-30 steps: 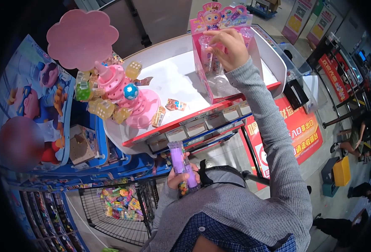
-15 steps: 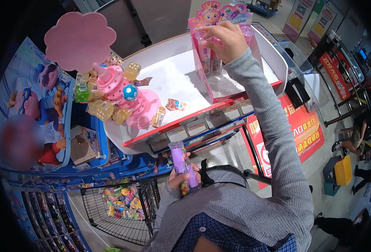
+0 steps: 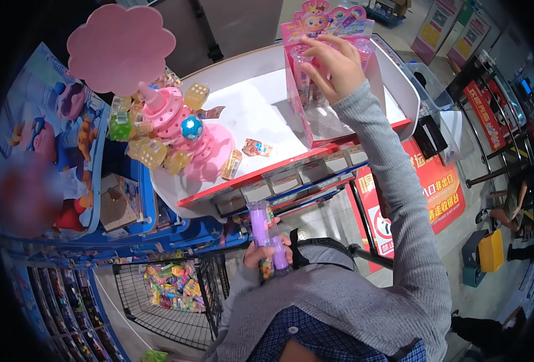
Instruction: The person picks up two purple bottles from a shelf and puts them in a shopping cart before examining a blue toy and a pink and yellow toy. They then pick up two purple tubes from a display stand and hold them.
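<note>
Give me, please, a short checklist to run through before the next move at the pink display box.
1. Left hand holds the purple tube securely: ok.
2. Right hand reaches the tubes in the pink display box: ok.
3. Right hand closed on a tube: cannot tell.
4. Display box upright on the white counter: ok.
5. Free room inside the box: cannot tell.
</note>
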